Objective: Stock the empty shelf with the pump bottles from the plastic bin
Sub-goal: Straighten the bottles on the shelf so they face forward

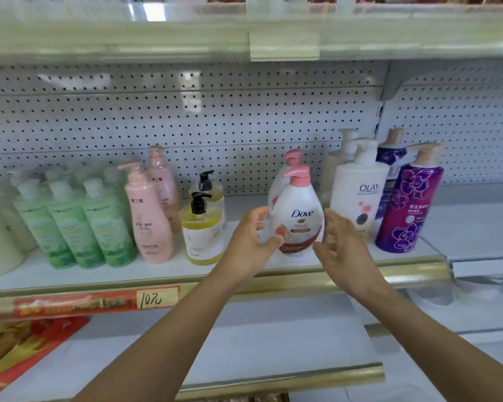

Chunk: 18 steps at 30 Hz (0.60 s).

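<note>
The Dove bottle (298,216) stands upright at the front of the shelf (302,274), label facing out, with a second Dove pump (291,159) directly behind it. The step in hand looks like seating or squaring this bottle in its row. It rests on its own base, so placement seems all but done.

The left hand (251,239) sits against the Dove bottle's left flank, fingers loosely curled and thumb (275,242) lying on the lower front of the label. Whether it actually grips or only steadies, I cannot tell. The right hand (343,245) is on the Dove bottle's right side, fingers apart and relaxed, with no firm hold visible. Its edges are blurred. Both forearms reach up and forward from below, converging on the bottle, wrists roughly level with the shelf's gold lip.

Just right of the Dove bottle stands an Olay bottle (357,198), close enough that the right hand works in a narrow gap. Beyond that is a purple bottle (407,210). Left of the Dove bottle are yellow bottles (202,233), then pink bottles (151,221), then green bottles (70,227).

The next move probably calls for letting go cleanly without nudging the Olay bottle, then going back to the bin, which is not in view.
</note>
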Motion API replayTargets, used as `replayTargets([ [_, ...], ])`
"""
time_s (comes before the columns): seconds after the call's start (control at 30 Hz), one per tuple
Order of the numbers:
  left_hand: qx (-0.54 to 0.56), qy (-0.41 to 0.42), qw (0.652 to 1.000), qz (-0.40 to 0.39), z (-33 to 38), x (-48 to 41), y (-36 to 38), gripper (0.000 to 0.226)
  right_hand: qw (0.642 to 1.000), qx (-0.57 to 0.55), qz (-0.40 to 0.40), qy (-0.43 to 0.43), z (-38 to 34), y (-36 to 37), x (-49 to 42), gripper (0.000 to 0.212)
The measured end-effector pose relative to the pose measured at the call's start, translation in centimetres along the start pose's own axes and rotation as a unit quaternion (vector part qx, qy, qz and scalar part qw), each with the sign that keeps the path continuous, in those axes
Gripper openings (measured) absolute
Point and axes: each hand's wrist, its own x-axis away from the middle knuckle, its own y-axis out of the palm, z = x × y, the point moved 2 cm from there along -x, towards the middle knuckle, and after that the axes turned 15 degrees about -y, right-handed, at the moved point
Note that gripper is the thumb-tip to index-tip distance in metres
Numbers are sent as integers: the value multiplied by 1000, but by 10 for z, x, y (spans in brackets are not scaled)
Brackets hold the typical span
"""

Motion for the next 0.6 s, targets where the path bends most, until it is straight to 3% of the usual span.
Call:
replayTargets([
  [0.23, -4, -23, 1000, -18, 28, -58, 6, 77, 1000, 2, -10, -28, -7, -17, -50, 61],
  [0.4, -21, 19, 996, -89, 50, -81, -14, 54, 998, -5, -50, -25, -8, -12, -66, 59],
  [0.6, -103, 35, 994, -26, 86, -145, -34, 46, 996, -69, -54, -13, -8, -11, -91, 40],
])
